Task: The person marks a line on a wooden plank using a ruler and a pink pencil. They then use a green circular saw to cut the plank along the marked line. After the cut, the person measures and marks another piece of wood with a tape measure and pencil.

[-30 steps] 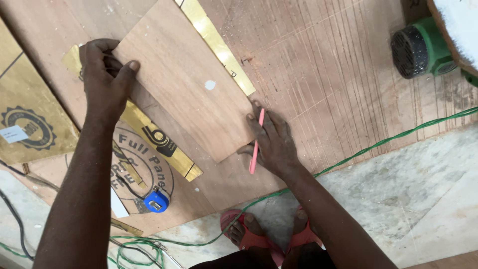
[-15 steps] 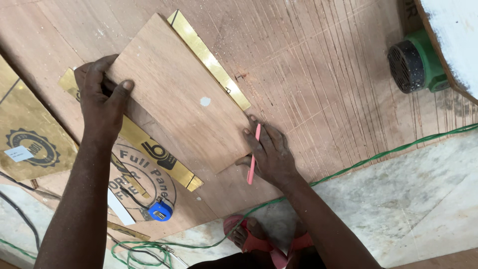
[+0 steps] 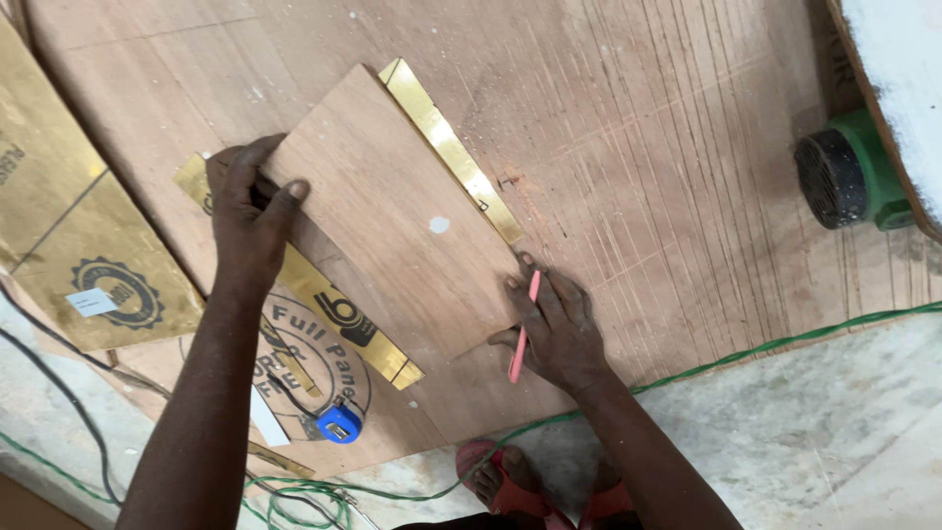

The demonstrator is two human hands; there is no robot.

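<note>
A small rectangular plywood piece [image 3: 392, 216] lies tilted on top of a gold laminate sheet [image 3: 451, 147], which shows along its right and lower-left edges. My left hand [image 3: 245, 221] grips the piece's upper-left corner, fingers curled over its edge. My right hand [image 3: 554, 329] rests at the piece's lower-right corner and holds a pink pencil [image 3: 522, 329] with its tip at the edge. Both lie on a large scored plywood board [image 3: 667, 167].
A green power tool [image 3: 849, 177] sits at the right edge. A blue tape measure [image 3: 340, 424] lies near the board's front. More gold laminate sheets [image 3: 69, 226] are at the left. Green cable [image 3: 785, 344] runs over the concrete floor [image 3: 814, 432]. My sandalled feet [image 3: 510, 486] stand below.
The view has shifted, so the piece now sits lower and further right in the frame. Both hands keep their hold on the piece's corners, and the pencil stays at its lower-right edge.
</note>
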